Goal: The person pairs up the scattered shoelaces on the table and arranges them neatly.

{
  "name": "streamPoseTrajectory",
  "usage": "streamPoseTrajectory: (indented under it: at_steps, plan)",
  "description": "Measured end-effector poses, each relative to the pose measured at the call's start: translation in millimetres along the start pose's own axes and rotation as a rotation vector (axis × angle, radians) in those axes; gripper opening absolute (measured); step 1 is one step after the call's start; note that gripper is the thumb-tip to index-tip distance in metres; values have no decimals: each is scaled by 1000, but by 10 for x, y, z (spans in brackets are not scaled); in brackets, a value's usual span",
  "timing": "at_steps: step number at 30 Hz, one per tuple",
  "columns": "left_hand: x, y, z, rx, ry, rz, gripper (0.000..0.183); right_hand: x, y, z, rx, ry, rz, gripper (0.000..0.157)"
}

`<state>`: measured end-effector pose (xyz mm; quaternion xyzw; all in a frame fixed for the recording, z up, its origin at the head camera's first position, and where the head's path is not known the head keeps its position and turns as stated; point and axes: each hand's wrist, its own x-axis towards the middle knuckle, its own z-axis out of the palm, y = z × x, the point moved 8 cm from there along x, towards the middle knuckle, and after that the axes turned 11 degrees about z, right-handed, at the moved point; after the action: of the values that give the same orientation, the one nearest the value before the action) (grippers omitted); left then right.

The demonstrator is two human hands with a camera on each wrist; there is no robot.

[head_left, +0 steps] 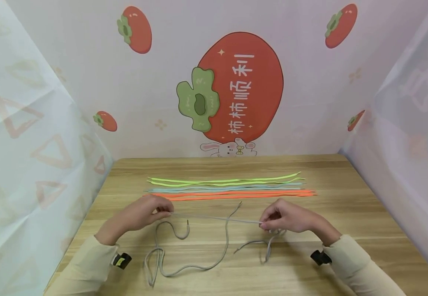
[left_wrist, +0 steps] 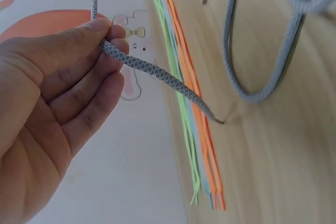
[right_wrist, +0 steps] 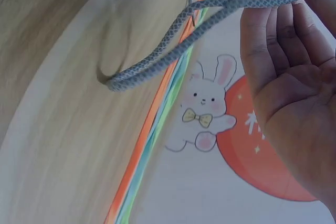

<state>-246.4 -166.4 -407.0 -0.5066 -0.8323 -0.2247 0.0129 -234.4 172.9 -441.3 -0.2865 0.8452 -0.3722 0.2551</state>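
A patterned grey shoelace [head_left: 214, 218] runs straight between my two hands, just above the table. My left hand [head_left: 143, 211] pinches it between thumb and fingertips. In the left wrist view a short length of that shoelace [left_wrist: 163, 76] hangs past the fingers. My right hand [head_left: 289, 216] pinches the lace at the other side, its fingertips partly hidden in the head view. Below it a folded loop of the shoelace [right_wrist: 152, 69] droops towards the tabletop. Between the hands and nearer me, a second grey shoelace [head_left: 191, 268] lies in loose curves on the wood.
Beyond my hands, flat laces lie side by side across the table [head_left: 332, 222]: yellow-green laces [head_left: 199, 182], light blue laces [head_left: 214, 189] and orange laces [head_left: 243, 194]. Printed fabric walls [head_left: 302, 102] stand at the back and both sides.
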Motion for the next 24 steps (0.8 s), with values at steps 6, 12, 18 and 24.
streamPoseTrajectory:
  at_steps: [6,12,18,24]
  plan:
    - [15,-74,-80,-1,-19,-27,22,-44,58,-52,-22,-4,24,10]
    - [21,-89,-124,9,-17,-15,19,-123,114,-122,-20,10,36,11]
    - [-12,-131,-154,-1,-16,-28,20,-227,177,-197,-23,27,34,10]
    - [-43,-192,-185,1,-21,-67,22,-329,271,-286,2,37,68,10]
